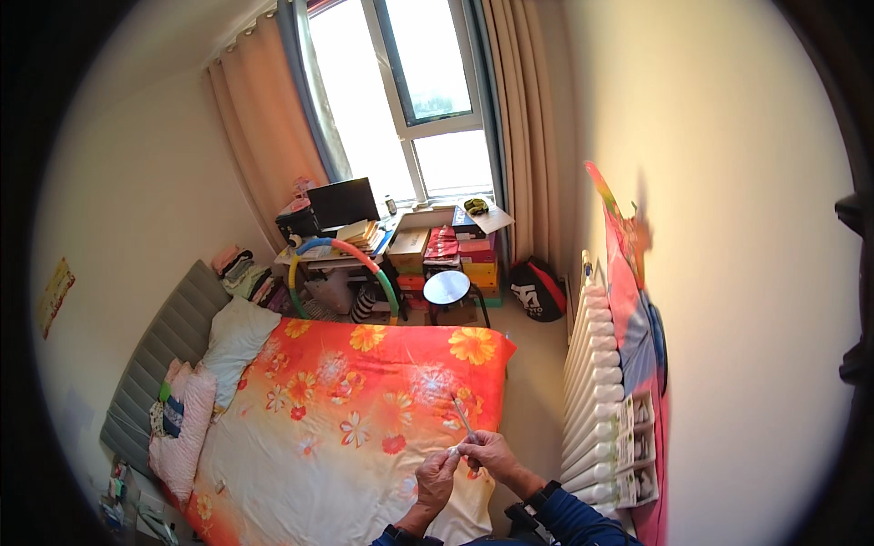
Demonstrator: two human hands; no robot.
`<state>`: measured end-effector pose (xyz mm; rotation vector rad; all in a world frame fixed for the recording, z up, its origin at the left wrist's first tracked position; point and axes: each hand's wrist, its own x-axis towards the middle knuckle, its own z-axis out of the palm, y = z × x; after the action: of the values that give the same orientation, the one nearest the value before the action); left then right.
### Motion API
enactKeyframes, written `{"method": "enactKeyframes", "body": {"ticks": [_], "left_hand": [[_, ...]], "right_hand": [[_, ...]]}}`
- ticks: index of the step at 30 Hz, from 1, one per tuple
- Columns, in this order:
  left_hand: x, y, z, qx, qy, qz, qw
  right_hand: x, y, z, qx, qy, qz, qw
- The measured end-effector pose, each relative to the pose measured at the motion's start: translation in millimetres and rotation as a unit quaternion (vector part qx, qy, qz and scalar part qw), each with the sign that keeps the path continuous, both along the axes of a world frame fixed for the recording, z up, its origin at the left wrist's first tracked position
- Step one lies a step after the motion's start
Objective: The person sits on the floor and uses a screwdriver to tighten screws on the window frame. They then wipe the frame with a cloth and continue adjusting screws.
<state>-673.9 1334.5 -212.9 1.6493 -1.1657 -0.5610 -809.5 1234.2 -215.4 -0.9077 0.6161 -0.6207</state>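
Note:
My right hand (494,457) is closed round a thin pen-like stick (462,417), whose dark tip points up and away from me. Its exact kind is too small to tell. Close beside it, my left hand (435,480) pinches a small whitish thing (452,449), right at the lower end of the stick. Both hands meet above the near right part of a bed, over a red, orange and cream flowered bedspread (355,391). Dark bands circle both wrists below blue sleeves.
A white radiator (587,391) with a wire rack (642,446) runs along the right wall. Beyond the bed stand a round stool (447,288), a colourful hoop (360,257), stacked boxes (478,259), a monitor (342,202) and a black-red bag (537,289). Pillows (238,337) lie at the headboard (164,364).

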Motion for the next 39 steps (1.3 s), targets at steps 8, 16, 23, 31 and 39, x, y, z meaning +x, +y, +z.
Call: {"method": "enactKeyframes", "body": {"ticks": [8, 16, 23, 31, 39], "left_hand": [[1, -174, -18, 0.082, 0.271, -0.093, 0.955], [37, -341, -40, 0.08, 0.197, -0.127, 0.969], [72, -455, -44, 0.137, 0.243, -0.113, 0.954], [89, -561, -32, 0.074, 0.366, 0.056, 0.926], [131, -653, -55, 0.075, 0.467, 0.071, 0.878]], "right_hand": [[-6, -155, -13, -0.021, 0.052, -0.06, 0.997], [11, -322, -12, -0.018, 0.133, -0.018, 0.991], [49, -453, -14, 0.002, 0.174, 0.073, 0.982], [109, -603, -19, -0.024, 0.118, 0.203, 0.972], [150, -700, -43, 0.005, 0.14, 0.249, 0.958]]}}
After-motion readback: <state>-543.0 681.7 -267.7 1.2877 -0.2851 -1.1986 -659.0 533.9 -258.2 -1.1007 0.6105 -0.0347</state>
